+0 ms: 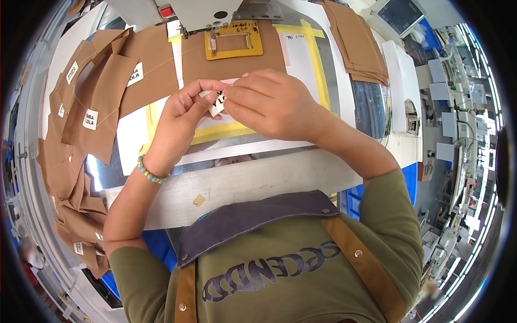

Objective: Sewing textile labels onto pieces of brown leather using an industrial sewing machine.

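Observation:
Between both hands, just in front of the sewing machine, is a small white label (217,104) with dark print. My left hand (186,110) pinches its left side between thumb and forefinger. The fingers of my right hand (274,102) close over its right side and hide part of it. Beyond the hands lies a brown fabric panel (226,70), topped by a yellow frame-shaped template (235,41) with a rectangular window. The sewing machine head (210,13) stands over the far edge of this panel.
Brown pieces with white labels (97,102) overlap on the left and hang over the table edge, joined by threads. A stack of brown panels (355,46) lies at the far right, near a control screen (401,15). Yellow tape (318,70) borders the white work sheet.

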Demonstrator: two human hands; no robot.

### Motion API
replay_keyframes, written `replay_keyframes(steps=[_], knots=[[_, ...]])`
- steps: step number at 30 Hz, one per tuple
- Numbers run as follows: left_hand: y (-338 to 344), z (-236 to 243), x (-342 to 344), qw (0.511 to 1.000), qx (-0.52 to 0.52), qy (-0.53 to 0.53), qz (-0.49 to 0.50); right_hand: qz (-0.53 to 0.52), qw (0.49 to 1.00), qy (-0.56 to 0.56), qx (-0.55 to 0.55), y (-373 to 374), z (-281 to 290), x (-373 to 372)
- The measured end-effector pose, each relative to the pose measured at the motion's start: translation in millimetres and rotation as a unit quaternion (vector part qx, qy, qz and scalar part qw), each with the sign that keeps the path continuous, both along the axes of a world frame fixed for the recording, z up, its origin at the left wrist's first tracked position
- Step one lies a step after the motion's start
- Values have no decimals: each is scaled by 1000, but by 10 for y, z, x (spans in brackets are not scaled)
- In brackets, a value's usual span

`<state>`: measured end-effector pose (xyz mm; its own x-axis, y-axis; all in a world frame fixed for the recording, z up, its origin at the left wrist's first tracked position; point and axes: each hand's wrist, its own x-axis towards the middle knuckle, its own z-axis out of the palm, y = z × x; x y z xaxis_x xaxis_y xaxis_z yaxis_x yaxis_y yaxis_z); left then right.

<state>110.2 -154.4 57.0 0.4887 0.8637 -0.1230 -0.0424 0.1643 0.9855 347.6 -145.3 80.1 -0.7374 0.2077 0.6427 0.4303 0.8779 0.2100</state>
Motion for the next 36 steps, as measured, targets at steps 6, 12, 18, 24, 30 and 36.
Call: replay_keyframes(steps=[6, 12, 18, 24, 30, 36], knots=[[62, 63, -14, 997, -70, -15, -6, 51, 995, 21, -87, 119, -57, 51], [127, 93, -81, 997, -75, -33, 6, 50, 997, 35, -45, 235, -50, -32], [195, 49, -93, 990, -112, -85, -6, 54, 998, -4, -9, 331, 18, 25], [277, 24, -28, 997, -21, -16, 72, -24, 999, 5, 39, 636, -66, 102], [440, -73, 6, 806, 470, 359, 9, -92, 993, -58, 49, 1052, -413, 173], [548, -232, 96, 740, 513, 435, 1, -96, 990, -28, -96, 931, -421, 234]])
